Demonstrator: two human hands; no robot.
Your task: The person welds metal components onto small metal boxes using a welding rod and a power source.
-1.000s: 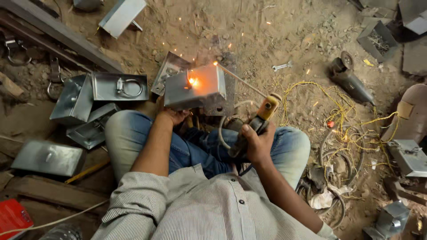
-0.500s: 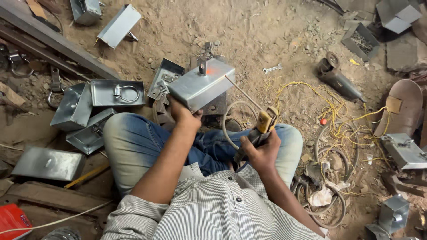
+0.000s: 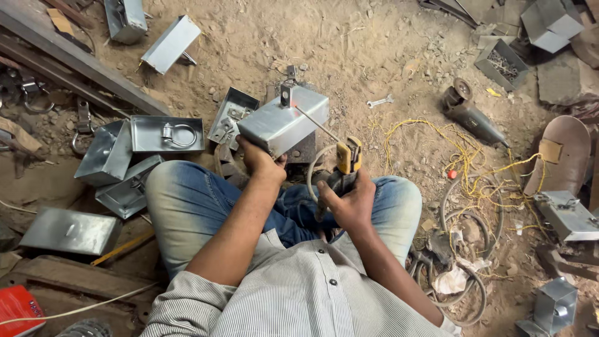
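Ground: sandy dirt floor [image 3: 374, 50] of a workshop, strewn with metal scraps and tangled yellow wire [image 3: 462, 156].
Person: seated low in blue jeans and a striped shirt, knees spread, seen from above.
Left hand: the left hand [image 3: 261, 161] has its fingers clamped on the near edge of a galvanised metal box [image 3: 282, 125], holding it tilted just past the knees.
Right hand: the right hand [image 3: 350, 203] is closed tight round a yellow-jawed electrode holder [image 3: 347, 157]; its thin welding rod [image 3: 315, 123] reaches up to a small bracket [image 3: 286, 95] on the box's far edge.
Change: a second ago a bright glow and sparks sat on the box; now none shows, and the box has been turned so the bracket faces up with the rod tip at it. The arc looks to be off.
Around: finished boxes [image 3: 106, 159] lie stacked to the left, an angle grinder [image 3: 471, 115] and a small spanner [image 3: 379, 101] well apart on the right.
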